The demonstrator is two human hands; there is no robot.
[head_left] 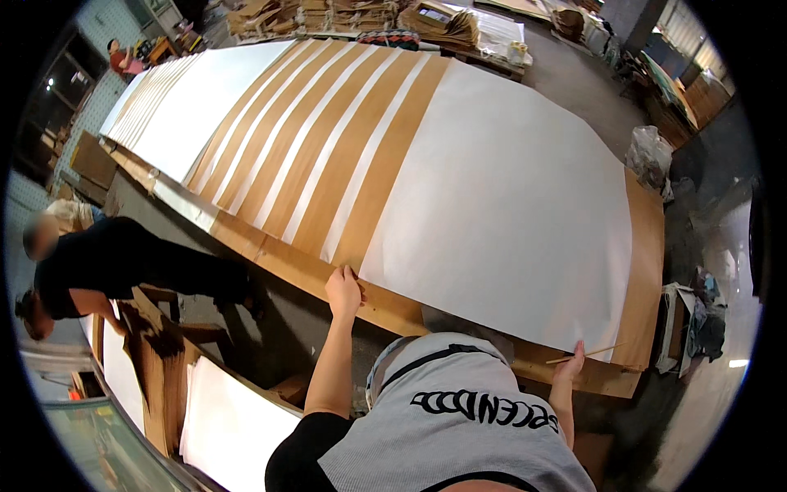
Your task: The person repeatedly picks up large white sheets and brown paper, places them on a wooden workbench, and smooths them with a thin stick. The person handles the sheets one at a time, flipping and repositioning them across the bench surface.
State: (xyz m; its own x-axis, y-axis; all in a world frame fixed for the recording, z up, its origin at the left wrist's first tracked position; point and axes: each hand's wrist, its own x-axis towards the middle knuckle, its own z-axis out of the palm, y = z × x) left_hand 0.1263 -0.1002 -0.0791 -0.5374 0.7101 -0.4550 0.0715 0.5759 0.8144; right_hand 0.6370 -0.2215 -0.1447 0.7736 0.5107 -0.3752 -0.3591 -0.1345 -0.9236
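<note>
Left hand lies flat on the brown paper sheets' near edge; right hand pinches a thin stick. Large white sheet runs lengthwise away along the bench. Flattened cardboard stacks sit beyond its far end.

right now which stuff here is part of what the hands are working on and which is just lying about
In hand:
- left hand resting on the brown cardboard sheet at the table edge
- right hand holding a thin wooden stick
- large white paper sheet between the hands

Lying about:
- cardboard stacks at the far end
- white plastic bag on the floor
- white sheets lower left
</note>
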